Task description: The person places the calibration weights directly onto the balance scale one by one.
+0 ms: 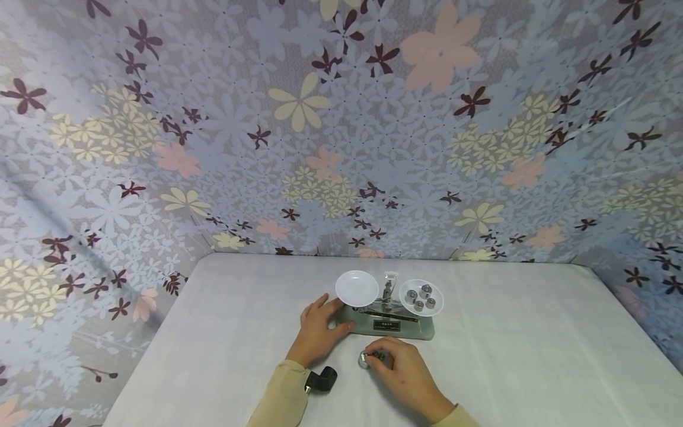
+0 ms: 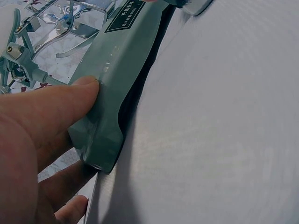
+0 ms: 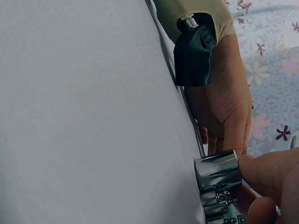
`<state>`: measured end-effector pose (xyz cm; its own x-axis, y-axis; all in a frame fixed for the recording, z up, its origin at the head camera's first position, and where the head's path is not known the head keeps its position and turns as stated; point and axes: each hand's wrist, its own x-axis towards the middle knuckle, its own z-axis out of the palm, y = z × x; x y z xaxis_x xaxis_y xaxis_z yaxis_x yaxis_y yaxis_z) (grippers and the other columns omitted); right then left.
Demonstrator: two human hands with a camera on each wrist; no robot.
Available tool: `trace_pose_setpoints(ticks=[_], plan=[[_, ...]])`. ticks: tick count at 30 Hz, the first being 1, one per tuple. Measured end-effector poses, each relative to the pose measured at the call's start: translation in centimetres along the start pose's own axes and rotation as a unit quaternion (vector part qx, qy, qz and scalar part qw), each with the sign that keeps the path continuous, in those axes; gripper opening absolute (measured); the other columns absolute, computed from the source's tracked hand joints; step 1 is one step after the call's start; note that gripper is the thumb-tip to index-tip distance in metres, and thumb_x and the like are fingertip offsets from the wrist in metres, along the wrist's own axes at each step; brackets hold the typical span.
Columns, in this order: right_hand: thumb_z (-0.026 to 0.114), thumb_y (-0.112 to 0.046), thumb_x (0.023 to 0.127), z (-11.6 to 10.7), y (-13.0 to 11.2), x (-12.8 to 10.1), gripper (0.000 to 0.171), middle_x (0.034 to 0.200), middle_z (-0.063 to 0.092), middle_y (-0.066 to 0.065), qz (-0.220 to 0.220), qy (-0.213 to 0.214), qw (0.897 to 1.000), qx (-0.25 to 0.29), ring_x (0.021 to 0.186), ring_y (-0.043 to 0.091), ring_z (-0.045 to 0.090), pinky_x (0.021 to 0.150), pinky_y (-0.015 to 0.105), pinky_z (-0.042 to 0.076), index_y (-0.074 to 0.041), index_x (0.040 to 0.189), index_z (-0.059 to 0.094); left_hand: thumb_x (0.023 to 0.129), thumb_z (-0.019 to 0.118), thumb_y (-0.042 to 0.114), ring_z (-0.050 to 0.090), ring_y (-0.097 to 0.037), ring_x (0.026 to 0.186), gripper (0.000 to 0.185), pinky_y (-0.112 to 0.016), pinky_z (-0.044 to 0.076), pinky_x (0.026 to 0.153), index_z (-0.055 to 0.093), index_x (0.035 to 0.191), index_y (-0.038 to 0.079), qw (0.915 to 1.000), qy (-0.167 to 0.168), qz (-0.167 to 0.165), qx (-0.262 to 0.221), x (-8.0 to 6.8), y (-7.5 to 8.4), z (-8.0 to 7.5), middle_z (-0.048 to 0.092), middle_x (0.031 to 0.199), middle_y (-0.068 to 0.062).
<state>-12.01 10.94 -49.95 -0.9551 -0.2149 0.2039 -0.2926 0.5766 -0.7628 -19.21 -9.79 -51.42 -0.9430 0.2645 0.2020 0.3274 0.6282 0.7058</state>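
Note:
A green balance scale stands on the white table, its left pan and right pan both white. Several shiny metal weights sit in the right pan. My left hand grips the left end of the base, thumb on its upper face and fingers behind the end. In front of the scale, my right hand pinches a large cylindrical metal weight at its top. Smaller knobbed weights stand in a row beside it, partly covered by the right hand in the head view.
A black wrist device sticks out from the left sleeve over the white table. Flower-patterned cloth rises behind the table's back edge and along its sides.

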Motion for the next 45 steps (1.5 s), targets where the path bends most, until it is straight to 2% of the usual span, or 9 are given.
trace_pose_setpoints(ticks=[12, 20, 28, 37, 45], plan=[[0.077, -0.014, 0.087, 0.0, 0.2, 0.0, 0.012, 0.075, 0.056, -0.018, -0.021, 0.000, 1.000, 0.003, 0.053, -0.002, 0.043, 0.051, 0.019, 0.040, -0.022, 0.095, 0.073, 0.091, 0.073, 0.035, 0.035, -0.039, 0.144, 0.056, -0.065, 0.016, 0.115, 0.061, 0.138, 0.007, 1.0000, 0.001, 0.000, 0.000, 0.0, 0.0, 0.0, 0.061, 0.140, -0.008], [0.077, -0.015, 0.088, -0.3, 0.0, -0.1, 0.012, 0.066, 0.049, -0.012, 0.000, 0.005, 1.000, 0.007, 0.052, 0.000, 0.041, 0.050, 0.020, 0.039, -0.025, 0.094, 0.073, 0.091, 0.073, 0.034, 0.034, -0.040, 0.144, 0.055, -0.065, 0.016, 0.115, 0.061, 0.137, 0.006, 1.0000, -0.004, 0.001, 0.001, -0.1, 0.2, -0.1, 0.061, 0.139, -0.009], [0.077, -0.017, 0.089, -0.7, -0.4, -0.1, 0.011, 0.064, 0.049, -0.012, 0.009, 0.004, 1.000, 0.018, 0.051, 0.001, 0.041, 0.047, 0.021, 0.039, -0.025, 0.095, 0.073, 0.091, 0.072, 0.036, 0.033, -0.040, 0.145, 0.056, -0.065, 0.015, 0.115, 0.061, 0.139, 0.008, 1.0000, -0.007, -0.003, -0.004, -0.1, 0.1, -0.2, 0.061, 0.140, -0.007], [0.076, -0.015, 0.089, -1.1, -1.4, 0.2, 0.013, 0.063, 0.049, -0.009, -0.014, 0.016, 0.999, 0.045, 0.050, 0.001, 0.040, 0.046, 0.020, 0.039, -0.024, 0.098, 0.074, 0.091, 0.072, 0.036, 0.033, -0.040, 0.145, 0.058, -0.066, 0.015, 0.115, 0.059, 0.140, 0.008, 1.0000, -0.004, 0.004, 0.001, -0.1, 0.2, -0.2, 0.059, 0.142, -0.008], [0.078, -0.012, 0.087, -1.4, -2.3, 0.5, 0.015, 0.066, 0.051, -0.010, -0.032, 0.036, 0.998, 0.045, 0.051, 0.000, 0.040, 0.045, 0.019, 0.037, -0.023, 0.097, 0.074, 0.091, 0.072, 0.034, 0.033, -0.038, 0.145, 0.055, -0.064, 0.015, 0.115, 0.060, 0.140, 0.010, 0.9999, -0.006, -0.005, 0.008, -0.2, 0.2, -0.1, 0.060, 0.141, -0.006]])
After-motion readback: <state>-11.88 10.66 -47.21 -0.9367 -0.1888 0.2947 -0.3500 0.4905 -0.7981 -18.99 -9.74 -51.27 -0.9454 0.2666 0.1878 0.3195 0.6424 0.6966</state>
